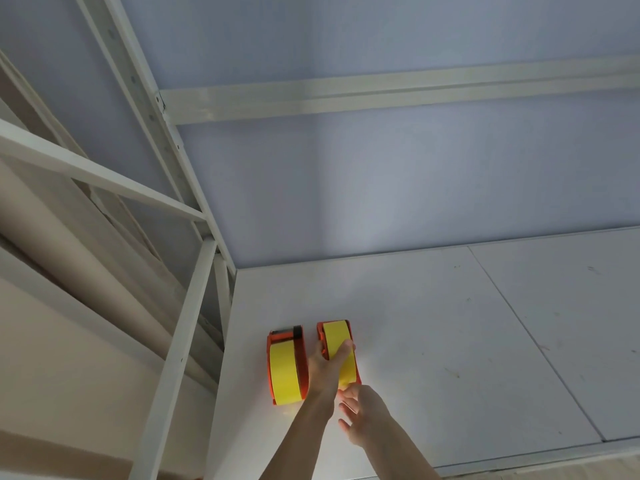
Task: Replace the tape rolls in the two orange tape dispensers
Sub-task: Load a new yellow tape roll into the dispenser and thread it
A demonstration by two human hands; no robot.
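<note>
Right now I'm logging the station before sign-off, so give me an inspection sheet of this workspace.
Surface: white shelf board, lightly scuffed and speckled, with panel seams.
Job's things: two orange tape dispensers side by side near the shelf's left corner; left dispenser and right dispenser each carry a yellow tape roll.
Clutter: nothing seen.
Grippers: left hand closed in a grip on the right dispenser; right hand open, fingertips at that dispenser's near end.
Cables: nothing seen.
Surroundings: white metal rack frame at left, pale grey back panel with a horizontal rail, beige wall beyond the frame.
</note>
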